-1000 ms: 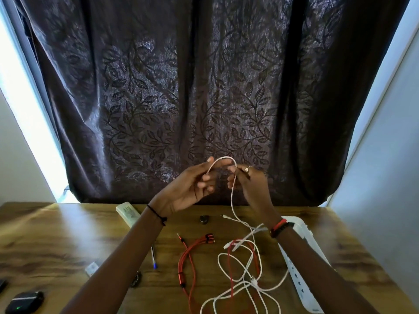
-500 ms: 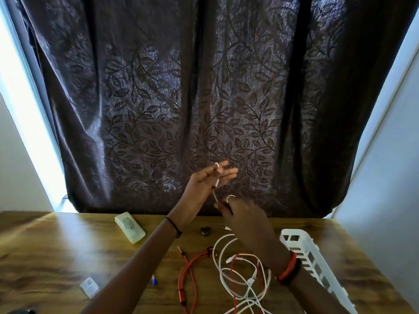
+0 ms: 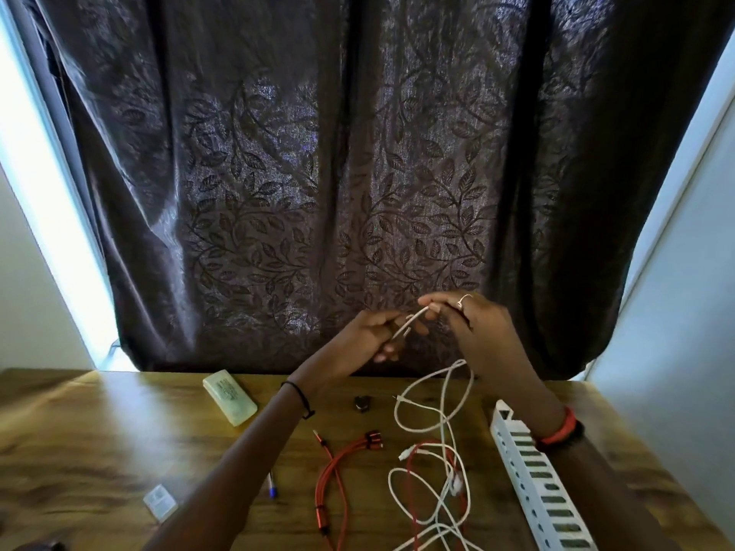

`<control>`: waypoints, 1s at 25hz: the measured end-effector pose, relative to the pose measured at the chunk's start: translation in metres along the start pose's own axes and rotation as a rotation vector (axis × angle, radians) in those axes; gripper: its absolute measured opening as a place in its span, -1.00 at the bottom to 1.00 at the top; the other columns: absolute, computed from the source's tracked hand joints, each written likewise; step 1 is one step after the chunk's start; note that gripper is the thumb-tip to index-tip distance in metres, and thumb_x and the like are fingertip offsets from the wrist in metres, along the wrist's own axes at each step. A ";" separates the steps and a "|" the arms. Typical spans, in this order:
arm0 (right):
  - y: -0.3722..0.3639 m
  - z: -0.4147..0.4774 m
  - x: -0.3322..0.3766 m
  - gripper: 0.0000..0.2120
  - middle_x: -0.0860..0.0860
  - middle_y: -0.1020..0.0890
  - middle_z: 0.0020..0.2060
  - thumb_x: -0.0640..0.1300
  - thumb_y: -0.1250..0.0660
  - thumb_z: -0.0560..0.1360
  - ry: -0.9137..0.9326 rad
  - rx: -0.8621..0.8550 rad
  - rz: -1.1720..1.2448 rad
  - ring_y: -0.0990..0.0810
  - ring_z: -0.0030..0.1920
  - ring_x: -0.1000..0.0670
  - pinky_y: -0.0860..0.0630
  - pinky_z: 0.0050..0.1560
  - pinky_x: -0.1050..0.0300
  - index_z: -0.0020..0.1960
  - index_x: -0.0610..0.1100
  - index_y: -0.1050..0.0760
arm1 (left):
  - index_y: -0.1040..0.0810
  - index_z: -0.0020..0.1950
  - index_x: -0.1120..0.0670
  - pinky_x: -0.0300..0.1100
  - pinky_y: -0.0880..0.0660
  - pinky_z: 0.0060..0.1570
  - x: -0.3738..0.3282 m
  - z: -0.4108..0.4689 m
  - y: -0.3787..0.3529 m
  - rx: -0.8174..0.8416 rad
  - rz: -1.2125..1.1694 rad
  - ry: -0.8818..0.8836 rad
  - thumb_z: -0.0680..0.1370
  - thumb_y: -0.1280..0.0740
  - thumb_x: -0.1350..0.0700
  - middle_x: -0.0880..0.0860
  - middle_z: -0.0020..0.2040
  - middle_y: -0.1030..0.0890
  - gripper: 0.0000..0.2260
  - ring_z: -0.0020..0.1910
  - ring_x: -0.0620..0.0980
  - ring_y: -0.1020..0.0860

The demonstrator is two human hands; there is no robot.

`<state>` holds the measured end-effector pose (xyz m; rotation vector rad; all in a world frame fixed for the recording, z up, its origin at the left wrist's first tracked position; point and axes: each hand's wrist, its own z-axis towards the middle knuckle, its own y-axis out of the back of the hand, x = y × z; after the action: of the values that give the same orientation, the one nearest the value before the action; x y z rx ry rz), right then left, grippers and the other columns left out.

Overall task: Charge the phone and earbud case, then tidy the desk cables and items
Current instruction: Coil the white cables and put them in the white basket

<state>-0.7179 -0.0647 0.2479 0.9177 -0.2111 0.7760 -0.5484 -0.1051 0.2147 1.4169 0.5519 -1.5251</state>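
Observation:
Both hands are raised above the back of the wooden desk (image 3: 99, 439), in front of the dark curtain. My left hand (image 3: 368, 338) grips one end of a white cable (image 3: 445, 407), and my right hand (image 3: 471, 330) pinches the same cable a little farther along. From the hands the cable hangs down in loose loops onto the desk. There it tangles with a red cable (image 3: 421, 451). An orange-red multi-head cable (image 3: 338, 467) lies to the left of the tangle. No phone or earbud case shows in view.
A white power strip (image 3: 537, 483) lies along the right side of the desk. A pale green case (image 3: 230, 396) sits at the back left. A small dark object (image 3: 361, 402), a blue-tipped pen (image 3: 272, 487) and a small clear packet (image 3: 160, 503) also lie on the desk.
My right hand has risen from near the desk back up beside my left hand and pinches the white cable there. The cable loops have lifted and spread. The view has tilted upward.

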 end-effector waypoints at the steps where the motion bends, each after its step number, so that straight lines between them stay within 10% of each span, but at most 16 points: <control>1: -0.002 0.001 -0.003 -0.80 0.07 -0.66 -0.15 -0.26 -0.26 0.54 -0.015 -0.024 0.055 -0.56 -0.09 0.24 -0.37 -0.03 0.40 0.05 -0.10 -0.62 | -0.56 0.06 0.18 -0.32 -0.38 -0.33 -0.001 -0.002 0.000 0.015 -0.140 0.004 0.64 -0.01 0.29 -0.13 -0.51 -0.26 -0.69 -0.54 -0.17 -0.21; 10: -0.031 0.002 -0.008 -0.83 0.06 -0.50 -0.53 -0.20 -0.31 0.52 -0.306 -0.161 0.565 -0.33 -0.58 0.16 -0.25 -0.56 0.32 -0.12 0.01 -0.63 | -0.62 0.10 0.24 -0.35 -0.16 -0.48 -0.003 -0.006 -0.008 -0.016 -1.036 -0.006 0.55 -0.13 0.14 -0.11 -0.54 -0.24 -0.68 -0.60 -0.17 -0.19; 15: -0.052 -0.012 -0.010 -0.78 0.10 -0.49 -0.47 -0.11 -0.19 0.58 -0.284 0.065 0.086 -0.45 -0.46 0.17 -0.38 -0.33 0.32 0.01 -0.15 -0.60 | -0.44 0.31 0.26 -0.38 -0.37 -0.41 -0.003 0.000 -0.008 -0.117 -1.321 -0.091 0.56 -0.11 0.18 -0.09 -0.44 -0.38 -0.64 -0.54 -0.16 -0.33; 20: -0.053 -0.027 0.016 -0.70 -0.15 -0.61 -0.08 -0.01 -0.11 0.61 -0.236 0.346 -0.154 -0.59 -0.04 -0.12 -0.51 -0.03 0.04 0.12 -0.15 -0.51 | -0.36 0.38 0.18 -0.37 -0.45 -0.29 -0.003 0.006 0.006 -0.323 -1.032 -0.065 0.60 -0.14 0.17 -0.11 -0.38 -0.45 -0.66 -0.48 -0.19 -0.39; 25: -0.033 -0.026 0.033 -0.77 -0.06 -0.59 -0.05 0.00 -0.14 0.58 -0.197 0.359 -0.263 -0.58 -0.03 -0.07 -0.50 -0.03 0.06 0.08 -0.08 -0.49 | -0.44 0.28 -0.01 -0.31 -0.48 -0.19 -0.006 0.002 -0.002 -0.444 -0.076 -0.166 0.63 -0.16 0.14 -0.03 -0.30 -0.59 -0.76 -0.37 -0.15 -0.52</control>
<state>-0.6756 -0.0395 0.2267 1.3346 -0.1209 0.4850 -0.5514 -0.1035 0.2206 0.9304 0.7918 -1.4510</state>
